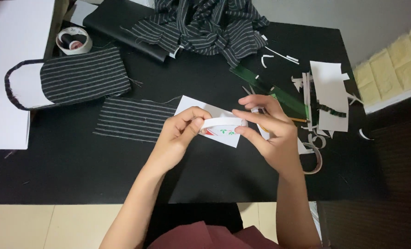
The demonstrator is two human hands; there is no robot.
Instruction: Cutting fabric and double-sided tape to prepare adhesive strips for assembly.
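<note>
The left hand (181, 131) and right hand (265, 127) each pinch one end of a white paper strip (221, 122) above a white card (208, 121) on the black tabletop (76, 166). Left of the card lies striped cloth (134, 119); right, paper scraps (329, 94).

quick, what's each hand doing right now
Left hand: closed, pinching the left end of the curved white paper strip.
Right hand: closed, pinching the strip's right end.

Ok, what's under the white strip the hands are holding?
Under the white strip lies a white card with small green and red marks, on the black table. The left hand and right hand cover the card's ends.
</note>
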